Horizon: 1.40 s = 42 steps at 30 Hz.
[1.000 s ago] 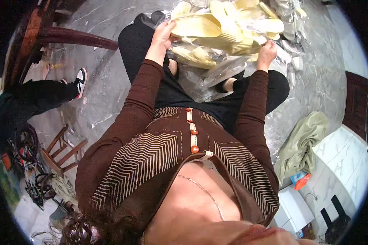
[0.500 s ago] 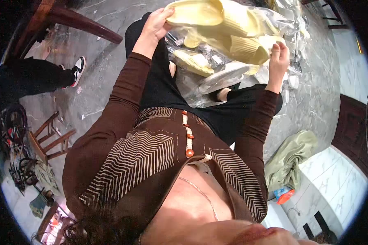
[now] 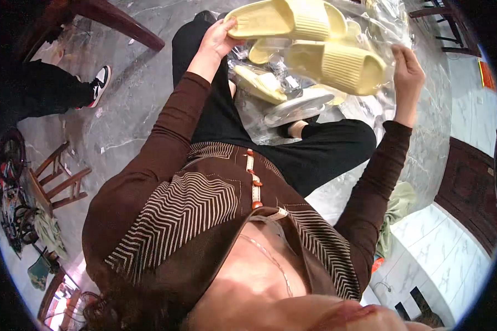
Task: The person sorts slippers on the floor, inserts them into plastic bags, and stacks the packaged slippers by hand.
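Observation:
My left hand [image 3: 218, 39] is closed on the heel end of a pale yellow slide slipper [image 3: 262, 19] with a ribbed strap. A second yellow slipper [image 3: 353, 69] hangs just below it, with clear plastic around it. Out to the right, my right hand [image 3: 408, 69] has its fingers pinched on the edge of the clear plastic bag [image 3: 387, 58], apart from the slippers. Beneath them, between my legs, lie more yellow slippers [image 3: 259, 84] and a white slipper [image 3: 306, 106], some in shiny clear wrapping.
A dark wooden table leg [image 3: 121, 25] slants in at the upper left. Another person's sneaker [image 3: 100, 85] rests on the grey marble floor [image 3: 132, 71] there. A small wooden stool [image 3: 61, 179] stands at left, and green cloth [image 3: 397, 207] lies at right.
My right hand has moved outward to the right, off the lower slipper and onto the plastic, which is stretched out. The lower slipper has shifted right. My left hand keeps its hold.

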Each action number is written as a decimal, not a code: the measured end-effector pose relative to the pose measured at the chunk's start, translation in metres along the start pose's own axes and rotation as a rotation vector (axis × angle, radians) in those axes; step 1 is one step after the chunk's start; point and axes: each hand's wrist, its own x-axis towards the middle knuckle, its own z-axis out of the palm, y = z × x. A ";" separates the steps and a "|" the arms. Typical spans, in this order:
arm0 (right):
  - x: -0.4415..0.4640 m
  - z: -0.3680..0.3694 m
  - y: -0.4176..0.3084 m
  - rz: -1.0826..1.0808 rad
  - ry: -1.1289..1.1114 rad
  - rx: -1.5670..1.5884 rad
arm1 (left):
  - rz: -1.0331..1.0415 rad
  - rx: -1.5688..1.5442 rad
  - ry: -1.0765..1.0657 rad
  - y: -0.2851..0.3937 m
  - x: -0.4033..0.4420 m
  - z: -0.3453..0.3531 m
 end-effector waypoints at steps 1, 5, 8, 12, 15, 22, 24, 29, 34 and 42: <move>0.004 -0.009 -0.006 0.008 0.079 0.036 | 0.025 -0.022 0.016 0.003 0.006 0.001; 0.010 -0.014 -0.022 0.034 0.142 0.010 | 0.007 -0.045 0.042 0.005 0.004 0.004; 0.022 -0.013 -0.022 -0.027 0.030 -0.182 | 0.025 -0.047 0.033 0.007 0.004 0.008; 0.019 -0.035 -0.010 -0.018 0.301 0.116 | 0.030 -0.087 0.104 0.011 0.004 0.005; 0.021 -0.050 -0.024 0.083 0.379 -0.130 | 0.070 -0.082 0.103 0.038 0.009 0.014; -0.015 -0.119 0.089 -0.149 0.537 -0.457 | 0.266 -0.097 0.060 0.096 -0.014 0.028; -0.019 -0.116 0.088 0.120 0.665 -0.066 | 0.314 0.014 0.183 0.117 -0.013 0.030; -0.054 -0.119 0.128 0.479 0.804 0.158 | 0.322 0.125 0.115 0.173 -0.053 0.041; -0.104 -0.078 0.250 -0.041 0.288 -0.924 | 0.144 0.028 0.102 0.235 -0.060 0.067; -0.095 0.018 0.201 0.683 0.309 0.608 | 0.627 -0.089 -0.097 0.427 -0.081 0.150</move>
